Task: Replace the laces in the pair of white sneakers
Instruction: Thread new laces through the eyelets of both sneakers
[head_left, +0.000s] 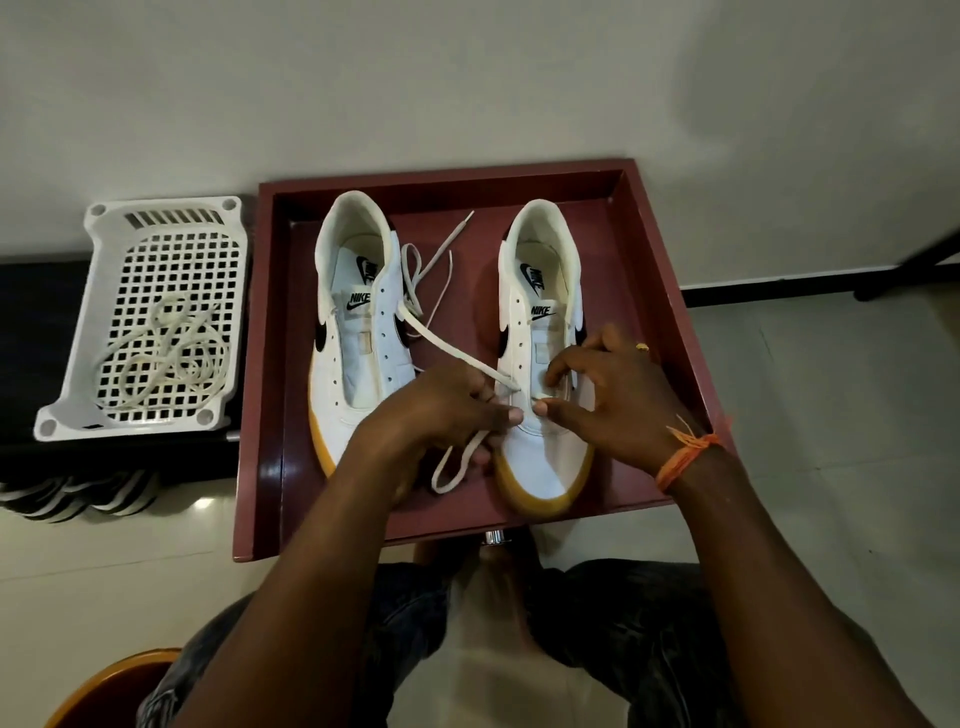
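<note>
Two white sneakers with gum soles stand side by side in a dark red tray (654, 244), toes toward me. The left sneaker (358, 312) has bare eyelets. My left hand (441, 410) pinches a cream lace (447, 348) at the lower eyelets of the right sneaker (540, 457); one end loops down beside the toe, the rest trails back between the shoes. My right hand (618, 395) holds the right sneaker's eyelet flap, fingers curled over the tongue area, thumb near the lowest eyelet.
A white perforated basket (104, 332) left of the tray holds a tangle of cream laces (166, 358). The tray sits against a pale wall. My knees and an orange stool edge (109, 680) are below. A dark pole (914, 265) stands at right.
</note>
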